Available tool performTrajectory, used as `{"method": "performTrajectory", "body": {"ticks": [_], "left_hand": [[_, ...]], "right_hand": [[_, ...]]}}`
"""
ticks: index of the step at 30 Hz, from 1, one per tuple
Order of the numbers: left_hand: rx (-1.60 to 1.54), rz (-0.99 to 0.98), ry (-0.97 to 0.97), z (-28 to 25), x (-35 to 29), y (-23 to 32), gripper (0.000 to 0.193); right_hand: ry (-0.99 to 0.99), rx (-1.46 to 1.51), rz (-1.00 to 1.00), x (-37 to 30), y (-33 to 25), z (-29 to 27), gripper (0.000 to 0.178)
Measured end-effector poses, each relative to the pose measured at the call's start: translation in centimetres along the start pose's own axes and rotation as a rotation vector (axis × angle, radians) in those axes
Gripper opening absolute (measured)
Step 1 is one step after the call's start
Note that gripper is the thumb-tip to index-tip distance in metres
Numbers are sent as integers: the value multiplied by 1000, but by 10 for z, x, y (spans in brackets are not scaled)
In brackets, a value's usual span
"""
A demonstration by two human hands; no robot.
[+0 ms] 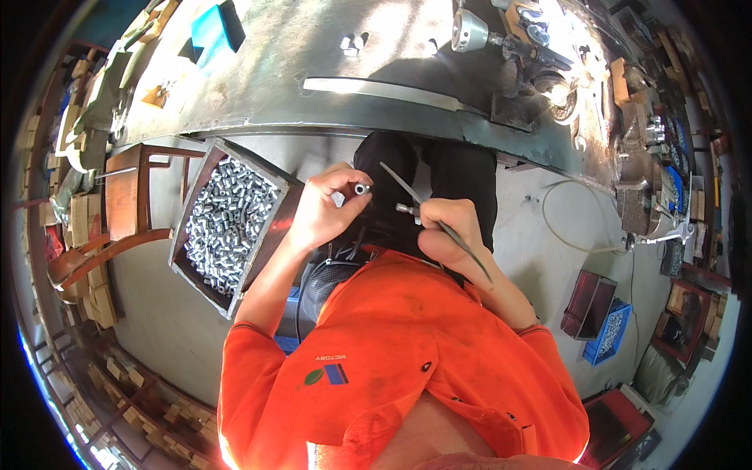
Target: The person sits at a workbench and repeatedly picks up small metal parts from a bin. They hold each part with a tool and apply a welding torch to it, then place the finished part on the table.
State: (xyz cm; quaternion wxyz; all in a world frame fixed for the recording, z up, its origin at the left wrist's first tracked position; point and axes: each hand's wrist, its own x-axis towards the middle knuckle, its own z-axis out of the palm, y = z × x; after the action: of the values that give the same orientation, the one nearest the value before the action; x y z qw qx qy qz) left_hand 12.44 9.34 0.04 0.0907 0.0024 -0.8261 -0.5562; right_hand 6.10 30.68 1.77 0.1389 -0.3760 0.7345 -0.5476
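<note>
My left hand, raised above my lap, pinches a small metal sleeve between thumb and fingers, its round bore showing. My right hand is closed around a slim file, which slants across the palm with its narrow end toward the bench and the other end over my forearm. Another small shiny metal piece sticks out at the right fingertips. The two hands are apart, and the file does not touch the sleeve. Beside my left arm stands a metal bin heaped with similar small metal sleeves.
A steel workbench spans the front, bearing a long flat strip, a drill chuck and a greasy vise-like machine. A wooden chair stands left. On the right floor are a dark red bin and a blue crate.
</note>
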Motion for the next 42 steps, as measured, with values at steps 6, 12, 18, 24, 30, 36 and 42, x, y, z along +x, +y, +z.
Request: {"method": "performTrajectory", "body": {"ticks": [6,12,18,24,30,36,42], "left_hand": [[292,-1,100,-2,0,-10,20],[334,80,81,-2,-3,-13,23],[442,266,46,2,-1,-4,26],[577,434,14,8,8,-1,28],[-383,-363,223,-26,15,-41,18],[-965,-209,19,-18,25,-18,22],[-1092,-258,-62,-17,30,-3,24]], "right_hand": [[-96,30,-148,-9,-28,-8,22],[-109,72,-125,-9,-26,-3,21],[-111,31,-104,8,-12,14,19],[-98,61,-81,26,5,22,18],[86,84,-52,3,-2,-21,15],[32,204,47,-5,3,-16,16],[5,259,144,-12,10,-14,17]]}}
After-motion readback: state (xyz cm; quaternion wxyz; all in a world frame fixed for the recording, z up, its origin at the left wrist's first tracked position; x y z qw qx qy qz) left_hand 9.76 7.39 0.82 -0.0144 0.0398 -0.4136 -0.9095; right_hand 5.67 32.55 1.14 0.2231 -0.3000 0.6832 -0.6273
